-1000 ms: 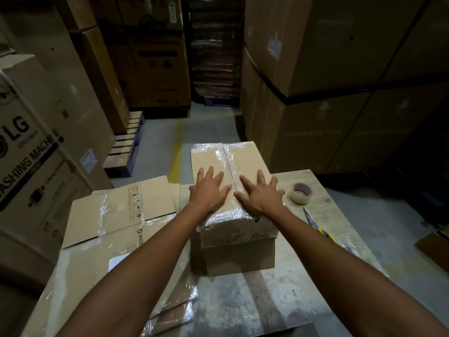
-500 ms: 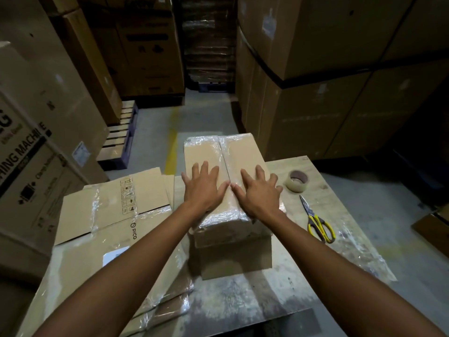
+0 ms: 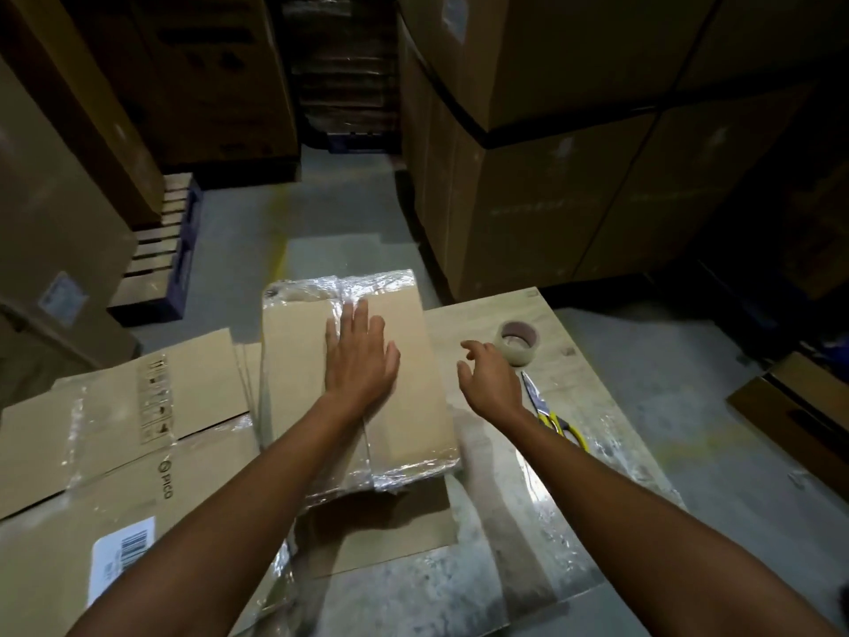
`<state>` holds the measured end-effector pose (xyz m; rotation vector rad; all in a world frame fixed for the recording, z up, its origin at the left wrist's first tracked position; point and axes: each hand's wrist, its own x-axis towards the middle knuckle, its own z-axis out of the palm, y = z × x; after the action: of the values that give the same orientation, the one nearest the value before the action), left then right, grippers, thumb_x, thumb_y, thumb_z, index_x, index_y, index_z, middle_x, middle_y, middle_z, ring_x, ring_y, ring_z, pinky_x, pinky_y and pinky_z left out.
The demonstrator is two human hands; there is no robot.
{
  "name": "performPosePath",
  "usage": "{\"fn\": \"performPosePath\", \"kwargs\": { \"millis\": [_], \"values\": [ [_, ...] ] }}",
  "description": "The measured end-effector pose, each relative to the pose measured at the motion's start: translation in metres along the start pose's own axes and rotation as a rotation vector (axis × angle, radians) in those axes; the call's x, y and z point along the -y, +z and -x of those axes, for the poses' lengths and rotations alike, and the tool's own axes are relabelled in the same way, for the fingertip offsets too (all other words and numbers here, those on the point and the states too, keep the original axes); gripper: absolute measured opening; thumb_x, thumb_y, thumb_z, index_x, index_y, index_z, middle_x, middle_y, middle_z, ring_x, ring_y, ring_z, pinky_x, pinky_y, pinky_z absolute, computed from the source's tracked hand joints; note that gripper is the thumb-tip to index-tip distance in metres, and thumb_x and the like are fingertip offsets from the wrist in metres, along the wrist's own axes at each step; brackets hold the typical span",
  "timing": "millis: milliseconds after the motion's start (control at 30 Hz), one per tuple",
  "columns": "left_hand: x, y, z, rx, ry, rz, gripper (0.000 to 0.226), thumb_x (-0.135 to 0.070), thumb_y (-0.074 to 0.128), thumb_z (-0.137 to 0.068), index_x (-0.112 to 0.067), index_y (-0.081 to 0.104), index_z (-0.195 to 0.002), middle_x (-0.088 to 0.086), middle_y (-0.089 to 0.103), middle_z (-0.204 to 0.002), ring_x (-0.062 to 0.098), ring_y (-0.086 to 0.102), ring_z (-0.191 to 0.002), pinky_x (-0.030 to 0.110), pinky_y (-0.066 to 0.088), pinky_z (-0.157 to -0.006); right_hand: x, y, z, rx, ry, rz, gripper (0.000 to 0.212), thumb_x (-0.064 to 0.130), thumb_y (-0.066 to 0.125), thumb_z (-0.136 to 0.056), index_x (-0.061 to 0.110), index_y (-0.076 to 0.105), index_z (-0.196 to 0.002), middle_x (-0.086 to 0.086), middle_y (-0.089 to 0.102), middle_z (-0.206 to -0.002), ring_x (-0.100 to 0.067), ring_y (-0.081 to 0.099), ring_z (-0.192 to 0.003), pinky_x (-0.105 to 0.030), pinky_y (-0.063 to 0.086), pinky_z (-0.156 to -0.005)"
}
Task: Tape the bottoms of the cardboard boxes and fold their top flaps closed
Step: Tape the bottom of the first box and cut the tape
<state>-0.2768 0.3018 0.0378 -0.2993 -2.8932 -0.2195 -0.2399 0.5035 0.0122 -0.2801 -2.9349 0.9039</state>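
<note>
cardboard box [image 3: 413, 397] sits mid-frame on the worktop [image 3: 574, 508], clear tape [image 3: 367, 283] over its seam and both ends. left hand [image 3: 360, 367] lies flat on its top, fingers [image 3: 363, 317] straight, gripping nothing. right hand [image 3: 491, 383] hangs just right of the box, fingers loosely bent and empty, near the tape roll [image 3: 517, 343]. scissors [image 3: 553, 418] lie just below the roll; flattened cardboard [image 3: 115, 406] lies at left.

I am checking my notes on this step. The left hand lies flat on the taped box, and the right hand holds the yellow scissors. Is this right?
Not quite. In the head view the left hand does lie flat on the taped box, but the right hand holds nothing: it hovers open near the tape roll, and the yellow scissors lie on the table.
</note>
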Motion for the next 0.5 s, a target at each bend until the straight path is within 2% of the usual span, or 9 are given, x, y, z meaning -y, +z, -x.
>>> {"fn": "performPosePath", "kwargs": {
  "millis": [100, 167, 267, 367, 433, 500],
  "values": [
    [-0.009, 0.006, -0.017, -0.042, -0.068, -0.083, 0.052, -0.047, 0.045, -0.092, -0.015, 0.048, -0.133, 0.016, 0.045, -0.138, 0.036, 0.040, -0.124, 0.055, 0.034, -0.103, -0.035, 0.003, -0.024, 0.054, 0.084, 0.048, 0.047, 0.027, 0.054, -0.095, 0.013, 0.052, -0.139, -0.012, 0.058, -0.135, -0.032, 0.055, -0.124, -0.041, 0.047, -0.096],
    [-0.011, 0.011, -0.027, -0.085, -0.100, -0.095, 0.052, -0.049, 0.044, -0.091, -0.017, 0.048, -0.132, 0.015, 0.045, -0.132, 0.035, 0.042, -0.115, 0.052, 0.036, -0.098, -0.057, 0.004, -0.040, 0.135, 0.139, 0.114, 0.052, 0.026, 0.055, -0.093, 0.013, 0.048, -0.143, -0.013, 0.052, -0.142, -0.036, 0.053, -0.126, -0.044, 0.047, -0.098],
    [-0.012, 0.023, -0.032, -0.109, -0.116, -0.056, 0.052, -0.048, 0.043, -0.092, -0.017, 0.047, -0.134, 0.016, 0.036, -0.142, 0.037, 0.036, -0.127, 0.056, 0.027, -0.108, -0.084, 0.005, -0.065, 0.237, 0.183, 0.182, 0.054, 0.020, 0.053, -0.092, 0.010, 0.043, -0.143, -0.015, 0.044, -0.147, -0.040, 0.051, -0.126, -0.044, 0.046, -0.095],
    [-0.011, 0.034, -0.037, -0.123, -0.121, 0.022, 0.052, -0.046, 0.043, -0.092, -0.017, 0.044, -0.135, 0.016, 0.020, -0.159, 0.039, 0.015, -0.147, 0.062, 0.008, -0.116, -0.103, 0.007, -0.090, 0.309, 0.186, 0.246, 0.059, 0.015, 0.051, -0.093, 0.007, 0.031, -0.147, -0.017, 0.030, -0.155, -0.043, 0.049, -0.128, -0.046, 0.045, -0.096],
    [-0.009, 0.036, -0.042, -0.118, -0.125, 0.033, 0.055, -0.048, 0.038, -0.092, -0.018, 0.043, -0.137, 0.014, 0.013, -0.163, 0.037, 0.004, -0.151, 0.064, 0.004, -0.116, -0.113, 0.011, -0.104, 0.358, 0.180, 0.255, 0.069, 0.014, 0.052, -0.093, 0.006, 0.020, -0.153, -0.016, 0.019, -0.161, -0.042, 0.043, -0.135, -0.048, 0.043, -0.100],
    [-0.009, 0.036, -0.047, -0.109, -0.135, 0.026, 0.057, -0.050, 0.036, -0.092, -0.018, 0.041, -0.139, 0.012, 0.010, -0.164, 0.035, 0.002, -0.152, 0.065, 0.005, -0.117, -0.122, 0.015, -0.115, 0.400, 0.188, 0.234, 0.076, 0.012, 0.054, -0.092, 0.005, 0.014, -0.155, -0.019, 0.019, -0.161, -0.041, 0.038, -0.139, -0.050, 0.042, -0.103]
  ]
}}
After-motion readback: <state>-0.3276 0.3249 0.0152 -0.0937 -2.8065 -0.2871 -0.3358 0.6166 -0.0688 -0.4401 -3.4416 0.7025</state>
